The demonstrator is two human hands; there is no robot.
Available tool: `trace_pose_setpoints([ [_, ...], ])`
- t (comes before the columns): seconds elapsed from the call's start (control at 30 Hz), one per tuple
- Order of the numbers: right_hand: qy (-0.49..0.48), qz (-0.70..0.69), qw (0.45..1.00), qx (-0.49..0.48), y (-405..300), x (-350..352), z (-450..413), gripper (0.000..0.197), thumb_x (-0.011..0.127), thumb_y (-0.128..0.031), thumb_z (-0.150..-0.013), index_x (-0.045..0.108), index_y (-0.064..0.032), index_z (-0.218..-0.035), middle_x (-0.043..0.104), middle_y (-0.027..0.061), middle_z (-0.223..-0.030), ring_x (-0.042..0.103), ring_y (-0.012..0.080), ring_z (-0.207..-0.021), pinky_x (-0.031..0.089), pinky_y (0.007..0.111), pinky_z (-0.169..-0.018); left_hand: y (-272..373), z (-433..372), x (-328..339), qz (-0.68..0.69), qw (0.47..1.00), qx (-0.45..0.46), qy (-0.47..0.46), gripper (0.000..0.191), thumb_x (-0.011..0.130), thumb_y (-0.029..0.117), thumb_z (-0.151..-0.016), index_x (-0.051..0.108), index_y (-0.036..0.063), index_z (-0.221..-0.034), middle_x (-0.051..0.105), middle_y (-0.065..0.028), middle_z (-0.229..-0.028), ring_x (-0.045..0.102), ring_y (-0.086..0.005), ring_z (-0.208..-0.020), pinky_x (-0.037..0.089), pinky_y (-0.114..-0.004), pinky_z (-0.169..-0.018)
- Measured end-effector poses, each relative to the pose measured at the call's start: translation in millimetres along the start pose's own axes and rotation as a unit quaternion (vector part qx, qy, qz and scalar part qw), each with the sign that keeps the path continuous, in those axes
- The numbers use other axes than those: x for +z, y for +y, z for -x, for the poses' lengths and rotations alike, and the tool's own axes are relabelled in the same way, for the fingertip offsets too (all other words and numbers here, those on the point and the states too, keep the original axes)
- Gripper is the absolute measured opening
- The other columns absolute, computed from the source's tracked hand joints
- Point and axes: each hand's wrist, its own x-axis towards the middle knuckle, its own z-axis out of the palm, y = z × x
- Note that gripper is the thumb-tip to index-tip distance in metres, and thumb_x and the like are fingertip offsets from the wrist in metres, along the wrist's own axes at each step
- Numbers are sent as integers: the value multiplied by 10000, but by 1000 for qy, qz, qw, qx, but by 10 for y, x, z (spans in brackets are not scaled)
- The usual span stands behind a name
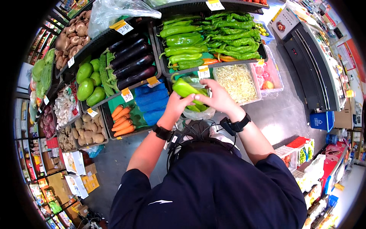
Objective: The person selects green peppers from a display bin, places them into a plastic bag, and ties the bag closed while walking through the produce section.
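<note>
A light green pepper (184,88) lies in my left hand (179,103), its stem end pointing up and to the left. My right hand (218,96) touches the pepper's lower end with its thumb, the other fingers curled above. Beneath both hands is a clear plastic bag (201,115) holding several green peppers (200,107); part of it is hidden by my hands. Just beyond stands a black crate (191,69) with large green peppers (184,39) laid in a row on the left and thinner wrinkled green peppers (238,43) on the right.
Bean sprouts (236,83) fill a tub at the right. Eggplants (134,64), carrots (123,121), blue net-wrapped produce (151,100) and potatoes (88,130) lie in crates at the left. A plastic bag (120,11) rests on the upper crates. A dark display cabinet (307,65) stands farther right.
</note>
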Motion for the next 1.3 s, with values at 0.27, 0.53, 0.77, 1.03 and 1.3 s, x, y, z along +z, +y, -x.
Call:
trace_pose_setpoints([
  [0.27, -110, -91, 985, 95, 481, 12, 69, 501, 705, -227, -842, 524, 16, -1240, 635, 91, -940, 596, 153, -850, 487, 282, -777, -42, 24, -46, 269, 960, -72, 33, 293, 505, 231, -975, 489, 60, -1212, 591, -93, -1172, 599, -227, -1050, 507, -373, -882],
  [0.53, -70, -107, 988, 84, 709, -276, 98, 459, 728, -201, -809, 579, -27, -1207, 634, 89, -903, 558, 151, -708, 471, 286, -689, -141, -108, -151, 252, 967, -27, 16, 300, 477, 283, -988, 528, 55, -1175, 610, -69, -1115, 599, -164, -965, 514, -297, -806],
  [0.77, -22, -116, 991, 68, 884, -433, 88, 421, 651, -175, -860, 558, -60, -1254, 607, 87, -985, 538, 148, -730, 465, 284, -687, 37, -330, -55, 153, 983, -86, 51, 281, 528, 225, -967, 540, 28, -1167, 622, -77, -1109, 609, -169, -981, 519, -316, -838],
  [1.03, 36, -225, 958, 171, 1360, -612, 380, 237, 577, -107, -905, 570, 6, -1114, 641, 58, -840, 573, 115, -645, 485, 257, -610, 306, -1088, -272, 86, 987, 40, 131, 248, 554, 178, -950, 536, 22, -1143, 609, -82, -1134, 598, -202, -1034, 502, -342, -922],
  [1.3, 37, -125, 966, 224, 1322, -794, 603, 227, 509, -196, -955, 619, -2, -915, 559, 25, -617, 507, 105, -485, 435, 257, -477, 5, -1487, -418, -17, 977, 33, 211, 642, 706, 100, -831, 314, -89, -1304, 557, -173, -1126, 630, -243, -906, 576, -341, -762],
])
